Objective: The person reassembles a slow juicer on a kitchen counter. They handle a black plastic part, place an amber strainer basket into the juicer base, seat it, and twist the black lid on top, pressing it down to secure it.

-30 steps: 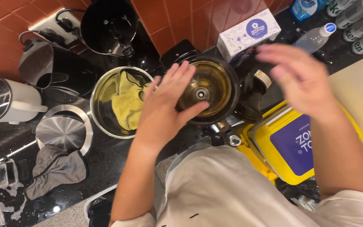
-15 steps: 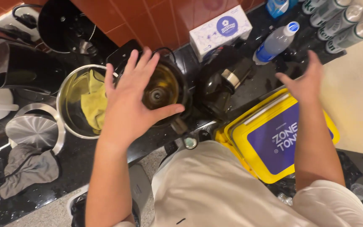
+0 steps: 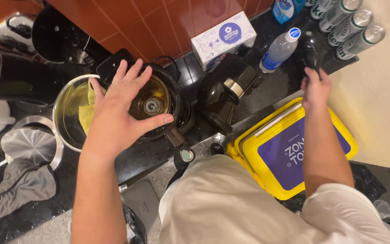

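The left hand (image 3: pixel 118 106) is spread wide, fingers apart and extended, palm down over the round dark juicer bowl with a clear amber inside and a small hub at its centre (image 3: pixel 156 101), which stands on the black speckled stone counter (image 3: pixel 159 153) against the far red-tiled wall (image 3: pixel 127 22); the thumb lies across the bowl's near rim, and whether the palm presses on the rim cannot be told. Just left of the bowl, touching or nearly so, sits a round stainless steel pot with a yellow cloth inside it (image 3: pixel 71 113), and nearer and further left lie a flat steel lid (image 3: pixel 30 144) and a crumpled grey rag (image 3: pixel 21 185). To the right of the bowl stands a black juicer base with a gold band (image 3: pixel 226 97), and behind it a white tissue box with a blue round mark (image 3: pixel 224 38). The right hand (image 3: pixel 316 88) is far out to the right, its fingers curled around the lower part of a slim dark bottle (image 3: pixel 310 49) that stands beside a clear plastic water bottle with a blue cap (image 3: pixel 280 49). Further right three green drink cans (image 3: pixel 350 29) lie in a row. Near the right forearm rests a yellow bin with a blue lid panel (image 3: pixel 294 149).
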